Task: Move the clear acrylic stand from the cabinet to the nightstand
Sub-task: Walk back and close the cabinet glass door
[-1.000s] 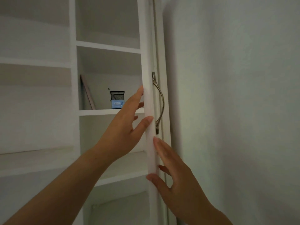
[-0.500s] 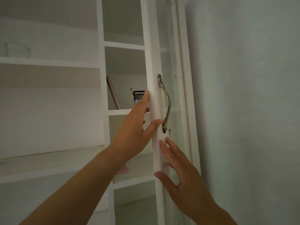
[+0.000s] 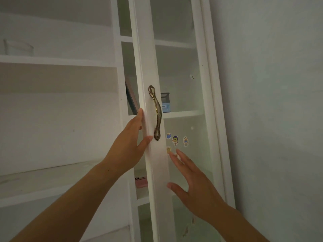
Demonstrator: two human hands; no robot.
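Observation:
The clear acrylic stand (image 3: 18, 48) stands faintly visible on the upper left shelf of the white cabinet (image 3: 57, 61), far from both hands. My left hand (image 3: 128, 147) holds the edge of the glass cabinet door (image 3: 148, 67), fingers behind the white frame and thumb on its front, just below the brass handle (image 3: 156, 112). My right hand (image 3: 194, 186) is spread open against the door's front, thumb at the frame and fingers over the glass.
Behind the glass sit a black mesh pen holder (image 3: 165, 102), a leaning book (image 3: 132, 98) and a pink item (image 3: 141, 182) on a lower shelf. Cartoon stickers (image 3: 175, 140) dot the glass. A plain wall (image 3: 271, 102) lies to the right.
The door has swung from edge-on to showing its glass front, covering the right compartment. Both hands moved with it. The view shifted so the left shelves show more.

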